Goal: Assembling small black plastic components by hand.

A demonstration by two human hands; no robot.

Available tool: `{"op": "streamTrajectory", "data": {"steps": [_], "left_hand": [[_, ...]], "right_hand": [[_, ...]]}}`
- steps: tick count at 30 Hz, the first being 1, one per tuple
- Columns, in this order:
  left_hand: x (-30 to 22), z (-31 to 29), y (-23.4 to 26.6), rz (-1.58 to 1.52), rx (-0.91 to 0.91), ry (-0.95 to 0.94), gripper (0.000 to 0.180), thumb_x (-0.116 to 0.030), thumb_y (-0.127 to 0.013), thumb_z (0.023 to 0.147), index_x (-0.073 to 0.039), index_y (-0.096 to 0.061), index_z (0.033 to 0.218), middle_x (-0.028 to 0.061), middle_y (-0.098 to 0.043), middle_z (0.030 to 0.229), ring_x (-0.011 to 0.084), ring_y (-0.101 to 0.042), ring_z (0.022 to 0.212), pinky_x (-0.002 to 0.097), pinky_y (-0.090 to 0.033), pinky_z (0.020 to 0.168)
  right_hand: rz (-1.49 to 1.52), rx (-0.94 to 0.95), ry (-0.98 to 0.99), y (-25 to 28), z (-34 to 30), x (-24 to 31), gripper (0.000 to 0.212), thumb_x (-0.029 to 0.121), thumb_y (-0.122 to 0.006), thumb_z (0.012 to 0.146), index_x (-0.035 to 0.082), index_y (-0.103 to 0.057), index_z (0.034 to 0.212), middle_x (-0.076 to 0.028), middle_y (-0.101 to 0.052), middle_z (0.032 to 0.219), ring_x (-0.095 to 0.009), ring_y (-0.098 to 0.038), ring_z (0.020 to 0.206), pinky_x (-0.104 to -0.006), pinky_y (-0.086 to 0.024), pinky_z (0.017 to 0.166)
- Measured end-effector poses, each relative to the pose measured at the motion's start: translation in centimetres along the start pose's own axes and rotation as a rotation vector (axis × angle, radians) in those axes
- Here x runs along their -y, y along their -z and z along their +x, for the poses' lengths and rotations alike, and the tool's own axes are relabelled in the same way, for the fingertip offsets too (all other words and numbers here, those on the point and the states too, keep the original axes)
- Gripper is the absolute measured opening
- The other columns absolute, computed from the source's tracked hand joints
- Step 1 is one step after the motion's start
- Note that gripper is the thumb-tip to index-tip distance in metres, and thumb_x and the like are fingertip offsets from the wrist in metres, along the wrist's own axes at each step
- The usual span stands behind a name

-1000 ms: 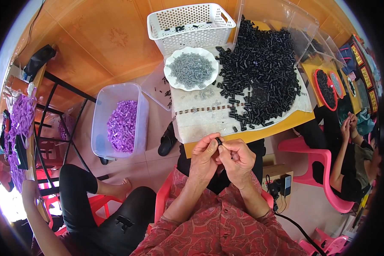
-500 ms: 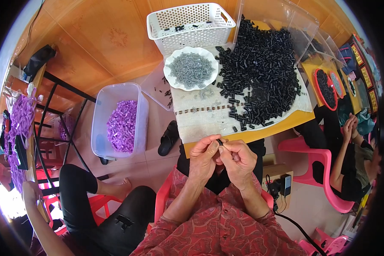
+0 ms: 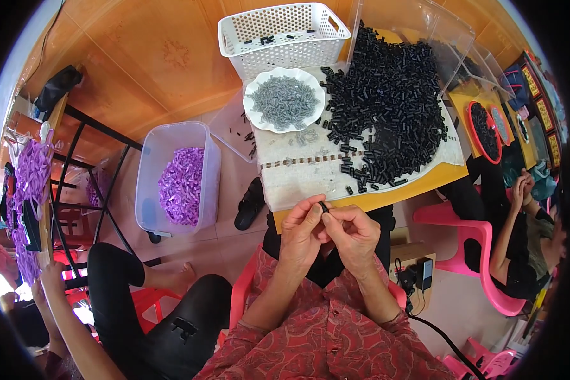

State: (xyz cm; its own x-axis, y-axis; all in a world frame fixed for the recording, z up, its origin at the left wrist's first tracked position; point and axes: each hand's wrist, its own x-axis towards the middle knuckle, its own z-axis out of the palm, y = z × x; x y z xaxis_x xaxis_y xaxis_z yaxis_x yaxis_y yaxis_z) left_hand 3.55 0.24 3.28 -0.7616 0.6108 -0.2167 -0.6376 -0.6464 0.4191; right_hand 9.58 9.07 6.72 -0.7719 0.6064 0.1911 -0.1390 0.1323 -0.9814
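A small black tubular piece [image 3: 324, 206] is pinched between my two hands, just off the near edge of the table. The thumb and fingertips of my left hand [image 3: 301, 235] close on it from one side. My right hand [image 3: 354, 237] is closed on it from the other, its thumb beside the left thumb. Fingers cover most of the piece. Beyond my hands, a large heap of similar black pieces [image 3: 386, 107] spreads over the pale cloth [image 3: 297, 183]. Small translucent grey pieces [image 3: 285, 101] fill a white scalloped plate [image 3: 251, 114] left of the heap.
A white perforated basket [image 3: 285, 62] with a few black pieces stands behind the plate. On the floor at left, a clear tub [image 3: 147, 190] holds purple pieces [image 3: 182, 187]. Co-workers sit on both sides, one by a pink chair [image 3: 484, 240]. A black slipper [image 3: 250, 204] lies near the table.
My fingers have shifted slightly around the black piece, which now tilts a little differently. At left, the co-worker's hands have moved below the purple strands.
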Motion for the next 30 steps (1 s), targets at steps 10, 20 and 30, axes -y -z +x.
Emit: {"op": "streamTrajectory", "data": {"steps": [10, 20, 30], "left_hand": [[0.0, -0.2, -0.1, 0.203, 0.108, -0.142, 0.022, -0.005, -0.057, 0.095, 0.000, -0.063, 0.115, 0.0124, -0.067, 0.104, 0.0138, -0.062, 0.093, 0.0267, -0.052, 0.083], [0.5, 0.3, 0.7, 0.136, 0.127, -0.125, 0.023, -0.003, -0.056, 0.095, 0.002, -0.062, 0.117, 0.0122, -0.067, 0.105, 0.0153, -0.062, 0.096, 0.0293, -0.049, 0.088], [0.3, 0.5, 0.3, 0.041, 0.147, -0.094, 0.029, 0.000, -0.056, 0.094, 0.002, -0.057, 0.123, 0.0085, -0.065, 0.107, 0.0144, -0.061, 0.098, 0.0289, -0.048, 0.090]], "right_hand": [[-0.013, 0.056, 0.033, 0.5, 0.2, 1.4, 0.005, -0.008, -0.064, 0.086, -0.004, -0.060, 0.087, -0.007, -0.064, 0.076, -0.009, -0.062, 0.060, -0.0222, -0.053, 0.051], [-0.075, 0.070, -0.027, 1.4, 0.8, 0.9, 0.014, -0.006, -0.071, 0.081, -0.002, -0.063, 0.092, -0.006, -0.064, 0.078, -0.009, -0.062, 0.060, -0.0220, -0.051, 0.052], [-0.434, 0.187, 0.405, 2.0, 2.5, 1.3, 0.037, 0.005, -0.079, 0.071, 0.002, -0.066, 0.106, -0.013, -0.066, 0.102, -0.024, -0.062, 0.086, -0.0298, -0.052, 0.069]]}}
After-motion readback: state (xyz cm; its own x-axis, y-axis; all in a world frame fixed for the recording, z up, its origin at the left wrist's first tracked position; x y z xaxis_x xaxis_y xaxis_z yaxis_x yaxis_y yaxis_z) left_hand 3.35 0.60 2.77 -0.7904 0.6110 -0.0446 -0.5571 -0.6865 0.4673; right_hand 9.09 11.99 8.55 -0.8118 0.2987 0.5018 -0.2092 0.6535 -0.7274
